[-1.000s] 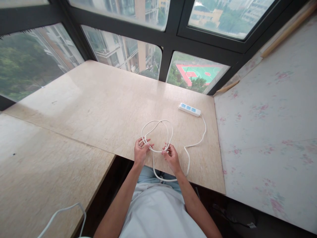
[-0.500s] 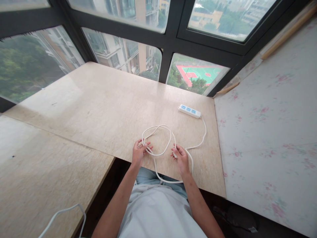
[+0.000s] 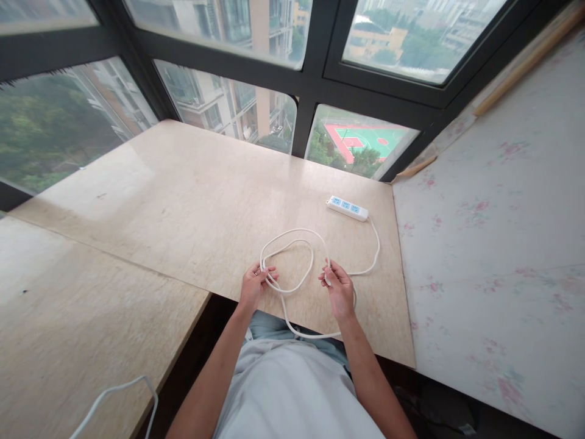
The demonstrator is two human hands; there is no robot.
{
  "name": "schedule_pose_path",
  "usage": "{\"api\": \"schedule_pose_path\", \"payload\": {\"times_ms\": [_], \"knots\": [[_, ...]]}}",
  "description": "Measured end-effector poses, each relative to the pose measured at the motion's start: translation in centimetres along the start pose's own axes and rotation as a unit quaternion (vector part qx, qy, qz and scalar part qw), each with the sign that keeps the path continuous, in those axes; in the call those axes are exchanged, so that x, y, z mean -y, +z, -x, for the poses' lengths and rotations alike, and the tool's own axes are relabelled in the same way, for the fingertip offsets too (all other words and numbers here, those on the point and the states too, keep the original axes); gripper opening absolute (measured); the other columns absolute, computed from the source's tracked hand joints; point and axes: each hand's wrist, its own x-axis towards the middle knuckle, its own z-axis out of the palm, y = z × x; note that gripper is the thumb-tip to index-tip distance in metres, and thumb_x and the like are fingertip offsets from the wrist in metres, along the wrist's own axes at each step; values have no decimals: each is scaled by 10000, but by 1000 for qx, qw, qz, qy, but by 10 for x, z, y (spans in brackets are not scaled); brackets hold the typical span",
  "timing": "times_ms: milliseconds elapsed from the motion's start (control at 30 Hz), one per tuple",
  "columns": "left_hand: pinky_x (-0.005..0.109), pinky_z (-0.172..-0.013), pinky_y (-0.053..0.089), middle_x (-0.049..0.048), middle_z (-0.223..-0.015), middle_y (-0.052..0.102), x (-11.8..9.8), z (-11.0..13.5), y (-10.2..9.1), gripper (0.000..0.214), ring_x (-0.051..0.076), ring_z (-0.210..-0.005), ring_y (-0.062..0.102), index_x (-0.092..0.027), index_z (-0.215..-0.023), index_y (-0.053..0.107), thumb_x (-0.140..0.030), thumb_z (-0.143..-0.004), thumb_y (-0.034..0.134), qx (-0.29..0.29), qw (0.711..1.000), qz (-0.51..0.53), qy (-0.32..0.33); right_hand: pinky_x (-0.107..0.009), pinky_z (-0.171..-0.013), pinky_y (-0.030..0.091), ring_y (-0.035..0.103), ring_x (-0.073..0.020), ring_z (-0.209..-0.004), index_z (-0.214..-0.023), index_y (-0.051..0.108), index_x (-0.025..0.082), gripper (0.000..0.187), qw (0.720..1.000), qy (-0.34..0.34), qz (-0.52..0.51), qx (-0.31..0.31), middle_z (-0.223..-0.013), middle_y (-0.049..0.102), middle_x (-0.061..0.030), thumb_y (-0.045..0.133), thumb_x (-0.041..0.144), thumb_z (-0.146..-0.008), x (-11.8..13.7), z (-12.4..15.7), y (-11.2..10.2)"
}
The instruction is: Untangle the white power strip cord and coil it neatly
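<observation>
A white power cord [image 3: 312,260] is looped above the front part of the marble-patterned surface. My left hand [image 3: 256,286] pinches the loops at their left side, fingers closed round the strands. At the right of the loops my right hand [image 3: 337,289] grips the cord near one end; the plug itself is mostly hidden by the fingers. A slack length sags from my left hand past my lap and runs behind my right wrist. From there it leads to a white power strip [image 3: 347,208] with blue sockets, lying near the window.
Dark-framed windows [image 3: 301,131] border the far side, and a flower-patterned wall [image 3: 479,256] stands at the right. Another white cable [image 3: 116,388] lies at the lower left. A dark gap separates the left slab [image 3: 91,317] from my body.
My right hand has moved slightly up and right, drawing its stretch of cord into a wider outer loop. My left hand has shifted slightly down and left. The power strip stays on the surface.
</observation>
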Motion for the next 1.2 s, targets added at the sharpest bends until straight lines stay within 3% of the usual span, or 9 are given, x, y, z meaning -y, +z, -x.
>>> {"api": "schedule_pose_path", "payload": {"times_ms": [133,300,500,667,800,1000,1100,1200], "knots": [[307,-703,565,107,-891,684,0,-1,-1,279,152,-670,669,-92,-1038,557,-132,-773,633,-6,1000,17,-12,-173,-608,419,560,-90,-716,-1113,604,140,561,996,44,33,65,-905,628,-63,734,474,-681,-4,1,-1],[284,-700,562,97,-829,676,0,-1,0,291,158,-700,675,-77,-1083,560,-124,-799,607,-8,999,25,-25,-182,-587,432,569,-102,-686,-1030,580,112,603,981,140,53,121,-940,644,-100,798,467,-594,-11,11,6],[320,-742,564,96,-828,683,-1,2,5,379,190,-761,692,-115,-1178,497,-188,-824,609,-5,999,30,-18,-155,-659,432,559,-78,-738,-881,650,82,447,974,125,93,167,-879,636,-72,775,434,-637,-20,22,15],[375,-769,556,87,-833,686,-3,4,4,479,217,-791,696,-175,-1264,428,-268,-834,619,17,999,37,-25,-141,-572,409,523,-59,-649,-799,623,77,417,978,133,68,146,-750,600,-43,782,422,-627,-24,21,15],[422,-742,556,42,-754,652,-2,7,6,532,216,-740,681,-212,-1294,400,-300,-825,635,46,997,56,-32,-207,-695,515,599,-106,-745,-826,611,79,410,977,175,-46,113,-839,627,-61,813,340,-582,-27,17,19],[331,-653,543,1,-740,592,4,11,14,560,150,-671,613,-259,-1323,398,-212,-816,632,90,987,130,-17,-220,-751,553,635,-131,-798,-808,616,74,282,954,236,-172,68,-882,651,-80,765,189,-599,-37,15,29],[351,-712,544,-10,-738,590,8,9,17,521,126,-644,595,-257,-1292,437,-149,-814,615,79,983,166,-10,-211,-781,559,641,-126,-837,-810,631,76,187,948,238,-205,55,-904,656,-79,709,151,-658,-43,15,33],[338,-799,533,18,-748,619,13,7,19,392,132,-694,627,-164,-1181,524,-107,-802,604,31,978,203,-32,-202,-791,564,640,-109,-839,-800,627,89,134,940,241,-242,23,-900,656,-56,681,112,-679,-47,15,37]]}}
